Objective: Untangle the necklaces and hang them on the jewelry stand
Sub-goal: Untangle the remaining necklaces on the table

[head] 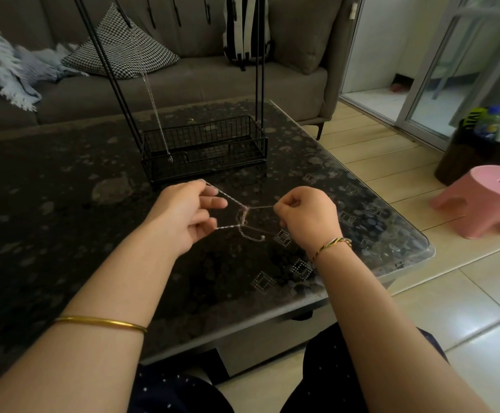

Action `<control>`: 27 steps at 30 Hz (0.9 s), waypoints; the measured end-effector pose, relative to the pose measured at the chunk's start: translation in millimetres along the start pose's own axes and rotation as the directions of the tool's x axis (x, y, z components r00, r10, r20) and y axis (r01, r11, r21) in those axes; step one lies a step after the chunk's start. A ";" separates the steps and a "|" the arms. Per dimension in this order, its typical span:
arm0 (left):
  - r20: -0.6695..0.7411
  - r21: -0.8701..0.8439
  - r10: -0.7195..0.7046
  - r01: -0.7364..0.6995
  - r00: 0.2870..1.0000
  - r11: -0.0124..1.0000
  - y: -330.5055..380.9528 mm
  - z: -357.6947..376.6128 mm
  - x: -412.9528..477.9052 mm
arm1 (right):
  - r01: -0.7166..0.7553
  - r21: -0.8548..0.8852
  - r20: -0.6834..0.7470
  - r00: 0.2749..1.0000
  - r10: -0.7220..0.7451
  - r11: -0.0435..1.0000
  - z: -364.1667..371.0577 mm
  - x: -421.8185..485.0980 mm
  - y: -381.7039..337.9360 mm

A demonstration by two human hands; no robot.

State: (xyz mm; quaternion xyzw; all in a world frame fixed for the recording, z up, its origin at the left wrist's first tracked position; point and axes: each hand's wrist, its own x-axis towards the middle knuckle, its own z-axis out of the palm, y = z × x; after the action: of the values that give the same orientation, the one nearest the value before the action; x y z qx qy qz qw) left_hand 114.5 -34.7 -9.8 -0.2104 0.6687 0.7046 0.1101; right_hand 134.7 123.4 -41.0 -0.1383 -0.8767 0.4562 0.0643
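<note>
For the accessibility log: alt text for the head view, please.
The left hand and right hand pinch tangled necklaces taut above a dark table, a knot between them. Behind stands a black wire jewelry stand with one chain hanging.

One head-worn camera is looking forward and down, sitting close over the dark table. It's facing across it toward the sofa, and the wide lens is bending the edges.
</note>
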 end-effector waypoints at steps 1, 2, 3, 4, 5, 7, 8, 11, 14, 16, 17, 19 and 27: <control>0.005 0.000 -0.019 0.019 1.000 1.000 0.4 -1.6 0.2 | -0.004 -0.009 0.002 1.000 0.004 1.000 -0.3 -0.1 -0.2; 0.015 0.006 -0.036 0.036 0.999 0.999 0.4 -2.7 0.3 | -0.006 -0.017 0.000 1.000 0.006 1.000 -0.5 -0.2 -0.4; 0.030 0.014 -0.053 0.052 0.998 0.999 0.8 -3.2 -0.1 | -0.007 -0.027 -0.004 1.000 0.007 1.000 -0.6 -0.2 -0.7; 0.049 0.020 -0.067 0.066 0.997 0.998 1.0 -3.5 -0.7 | -0.008 -0.038 -0.009 1.000 0.008 0.999 -0.3 -0.2 -1.0; 0.069 0.016 -0.082 0.081 0.994 0.997 1.1 -3.3 -1.4 | -0.009 -0.053 -0.013 1.000 0.008 0.999 -0.1 -0.5 -1.4; 0.107 -0.008 -0.111 0.112 0.988 0.994 2.0 -3.1 -2.2 | -0.006 -0.094 -0.020 1.000 0.004 0.996 0.2 -0.7 -1.8; 0.120 -0.023 -0.125 0.129 0.985 0.991 2.2 -3.3 -2.2 | -0.004 -0.117 -0.021 1.000 0.001 0.993 0.3 -0.8 -1.9; 0.147 -0.074 -0.161 0.173 0.976 0.982 2.7 -3.6 -2.7 | 0.005 -0.177 -0.008 1.000 -0.007 0.984 -0.9 -1.5 -2.2; 0.131 -0.157 -0.165 0.185 0.978 0.970 3.3 -3.6 -2.7 | 0.012 -0.247 0.052 0.999 0.001 0.969 -0.8 -2.6 -2.8; 0.088 -0.230 -0.153 0.169 0.984 0.958 3.0 -2.9 -3.2 | 0.002 -0.282 0.081 0.996 0.022 0.959 0.5 -2.9 -3.1; 0.057 -0.262 -0.137 0.147 0.989 0.954 2.5 -2.6 -2.4 | -0.002 -0.293 0.085 0.996 0.029 0.956 1.3 -2.7 -3.1; -0.031 -0.295 -0.101 0.087 0.994 0.951 2.4 -2.9 1.4 | -0.014 -0.318 0.072 0.997 0.039 0.948 1.9 -1.5 -2.9; -0.180 0.546 0.013 0.089 0.984 0.833 -15.3 -11.3 17.9 | -0.027 -0.411 0.081 0.995 0.066 0.911 -0.5 2.7 5.2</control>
State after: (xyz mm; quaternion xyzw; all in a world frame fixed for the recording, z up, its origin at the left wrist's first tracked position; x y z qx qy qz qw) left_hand 107.0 -46.9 -31.7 -0.2444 0.8461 0.4582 0.1205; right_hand 133.2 127.5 -44.9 -0.1481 -0.9513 0.2697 -0.0178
